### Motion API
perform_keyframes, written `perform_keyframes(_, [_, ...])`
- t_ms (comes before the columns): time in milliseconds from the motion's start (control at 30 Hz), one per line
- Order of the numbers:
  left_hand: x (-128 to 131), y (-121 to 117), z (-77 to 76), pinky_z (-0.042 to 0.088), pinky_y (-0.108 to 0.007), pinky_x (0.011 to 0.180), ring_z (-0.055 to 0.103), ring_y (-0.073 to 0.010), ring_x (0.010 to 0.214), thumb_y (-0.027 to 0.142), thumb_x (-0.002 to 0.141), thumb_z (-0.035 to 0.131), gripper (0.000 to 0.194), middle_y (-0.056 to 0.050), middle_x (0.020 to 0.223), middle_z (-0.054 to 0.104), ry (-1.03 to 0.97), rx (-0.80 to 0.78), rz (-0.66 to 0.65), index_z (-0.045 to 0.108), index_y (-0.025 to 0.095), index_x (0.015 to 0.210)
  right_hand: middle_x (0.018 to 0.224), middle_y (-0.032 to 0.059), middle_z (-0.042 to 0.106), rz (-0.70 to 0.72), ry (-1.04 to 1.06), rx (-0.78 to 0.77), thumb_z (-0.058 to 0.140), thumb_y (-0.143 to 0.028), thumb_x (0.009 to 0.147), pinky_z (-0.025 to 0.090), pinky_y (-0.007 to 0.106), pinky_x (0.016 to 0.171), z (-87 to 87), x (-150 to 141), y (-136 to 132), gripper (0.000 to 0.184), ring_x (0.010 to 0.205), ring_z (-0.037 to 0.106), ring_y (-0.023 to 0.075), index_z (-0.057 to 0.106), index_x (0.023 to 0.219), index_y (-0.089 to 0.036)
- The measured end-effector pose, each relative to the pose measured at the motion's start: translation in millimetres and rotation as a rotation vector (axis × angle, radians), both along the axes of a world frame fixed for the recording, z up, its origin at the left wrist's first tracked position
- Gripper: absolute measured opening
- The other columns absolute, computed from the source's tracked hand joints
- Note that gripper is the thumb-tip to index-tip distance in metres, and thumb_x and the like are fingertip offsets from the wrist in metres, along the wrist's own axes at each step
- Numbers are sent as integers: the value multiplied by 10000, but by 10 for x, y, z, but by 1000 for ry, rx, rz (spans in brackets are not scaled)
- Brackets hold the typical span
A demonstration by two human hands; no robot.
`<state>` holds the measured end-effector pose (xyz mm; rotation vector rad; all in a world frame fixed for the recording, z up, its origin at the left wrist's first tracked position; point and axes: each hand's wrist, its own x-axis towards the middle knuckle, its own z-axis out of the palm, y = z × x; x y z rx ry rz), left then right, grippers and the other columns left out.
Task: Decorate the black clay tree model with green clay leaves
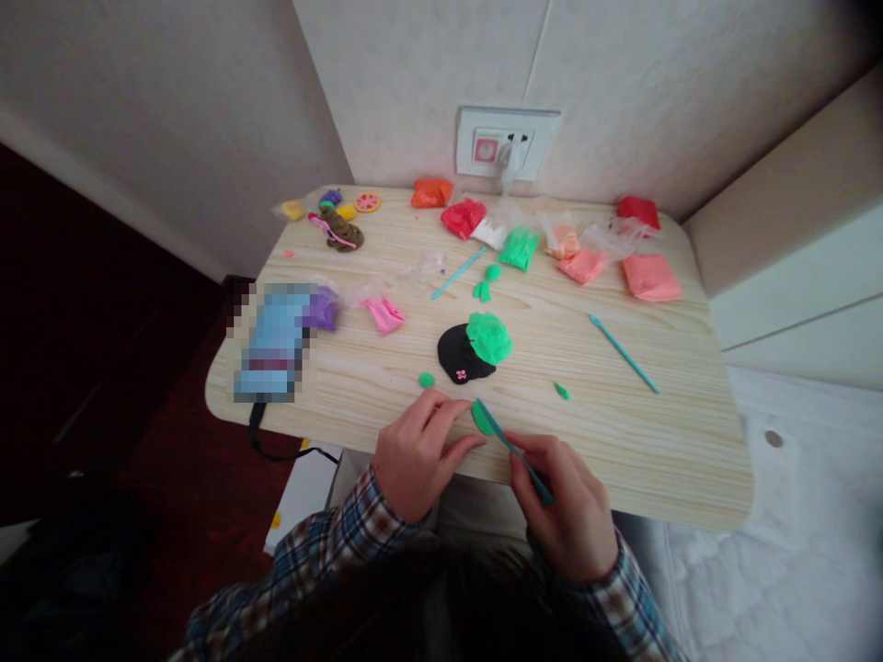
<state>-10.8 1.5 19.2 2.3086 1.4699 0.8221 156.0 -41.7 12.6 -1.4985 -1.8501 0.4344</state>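
Observation:
My right hand (pixel 562 496) grips a teal clay modelling tool (pixel 514 450), its tip lying over a small flat green clay piece (pixel 483 419) near the table's front edge. Beside that piece, my left hand (pixel 422 450) has thumb and forefinger apart, with nothing between them. Just beyond lies a black clay shape (pixel 456 354) bearing a small pink decoration, and a ruffled green clay piece (pixel 489 337) covers its upper right part. A small green clay lump (pixel 426 379) sits left of the hands, and a pointed green bit (pixel 562 391) lies to the right.
Two more teal tools (pixel 624 354) lie on the wooden table (pixel 676 441). Bagged clay packs, such as a green one (pixel 519 248), line the back. A cabled phone-like device (pixel 272 345) is at left, near a coiled brown clay piece (pixel 341 230). A wall socket (pixel 508 142) is behind.

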Motion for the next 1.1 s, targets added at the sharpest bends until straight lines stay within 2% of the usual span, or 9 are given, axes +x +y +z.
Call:
perform_keyframes(233, [-90,-23,-37,494,-205,602,581,-99,628,273,865,564,206,-40,813,619,67,203,-96,635,152,1016,727,12,644,41,-51,45,496,-129,848,476,263,572,-21,-31,12,175,631,608,137,550,1005,-185])
perform_keyframes(433, [-102,-28,-42,493,-209,593,585,-101,637,273,869,558,227,-41,804,629,120,234,-155,637,140,1036,733,17,648,45,-82,92,493,-93,838,458,272,580,-31,-43,3,195,632,593,144,555,996,-189])
perform_keyframes(800, [-90,-44,-58,485,-215,582,585,-108,642,272,874,554,234,-43,786,632,116,290,-155,637,124,1034,700,12,642,5,-157,186,485,-83,857,429,272,582,-56,-123,-23,151,613,567,139,543,959,-178])
perform_keyframes(1000, [-94,-51,-56,489,-211,599,586,-107,657,255,879,548,226,-44,788,633,116,290,-157,637,122,1038,751,22,662,29,-140,174,490,-74,854,443,274,588,-64,-107,-39,192,640,585,139,542,1011,-172])
perform_keyframes(1100, [-99,-59,-57,487,-213,601,582,-105,653,259,883,541,230,-42,789,634,125,289,-158,637,128,1047,777,23,665,-8,-83,145,493,-103,863,464,274,595,-83,-87,-74,219,646,590,141,538,1062,-182])
